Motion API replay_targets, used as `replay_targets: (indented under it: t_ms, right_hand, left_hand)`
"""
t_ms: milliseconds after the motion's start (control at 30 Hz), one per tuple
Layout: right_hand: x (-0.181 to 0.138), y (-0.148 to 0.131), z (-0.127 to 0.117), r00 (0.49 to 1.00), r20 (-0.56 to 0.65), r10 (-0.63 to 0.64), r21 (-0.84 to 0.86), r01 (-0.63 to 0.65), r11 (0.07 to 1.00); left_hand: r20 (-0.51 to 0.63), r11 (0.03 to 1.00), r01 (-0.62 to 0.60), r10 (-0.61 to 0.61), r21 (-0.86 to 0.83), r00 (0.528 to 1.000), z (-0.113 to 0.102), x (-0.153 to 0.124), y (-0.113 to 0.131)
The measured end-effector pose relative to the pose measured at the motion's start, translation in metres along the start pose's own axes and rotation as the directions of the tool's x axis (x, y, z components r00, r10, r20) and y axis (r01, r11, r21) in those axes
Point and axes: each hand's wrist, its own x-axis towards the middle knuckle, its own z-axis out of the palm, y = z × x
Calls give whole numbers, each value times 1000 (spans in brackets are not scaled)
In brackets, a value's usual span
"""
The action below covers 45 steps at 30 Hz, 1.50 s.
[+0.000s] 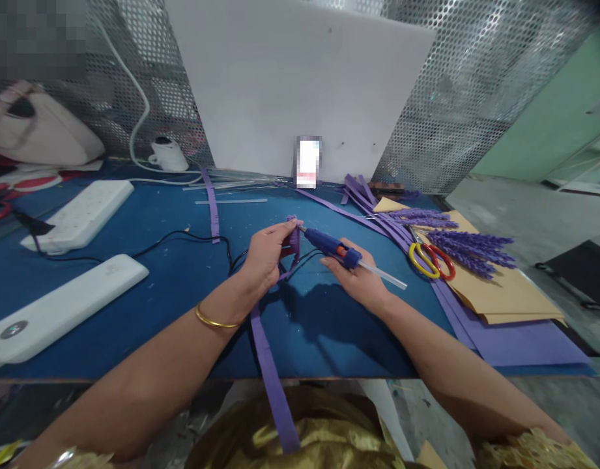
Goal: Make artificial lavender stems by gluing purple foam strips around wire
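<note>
My left hand (266, 255) pinches the top end of a long purple paper strip (270, 365), which hangs off the table's front edge onto my lap. A blue glue gun (331, 246) lies in my right hand (359, 279), fingers wrapped round it. Its nozzle touches the strip at my left fingertips. A clear glue stick (384, 275) pokes out of the gun's back. The gun's black cord (182, 238) runs left across the blue table (148, 312).
Scissors (430, 260) with yellow and red handles, finished purple lavender stems (468, 251), brown paper (505, 293) and purple sheets (519, 342) lie at right. White power strips (82, 215), a white flat device (60, 306) sit left. A white board (300, 91) stands behind against perforated metal.
</note>
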Motion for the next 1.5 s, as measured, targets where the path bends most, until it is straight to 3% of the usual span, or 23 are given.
replay_targets:
  t_ms: [1500]
  right_hand:
    - [-1,-6,-3,999,44,2,-19,-2,1000]
  left_hand:
    - [-14,998,-56,56,16,998,-1,2,-1]
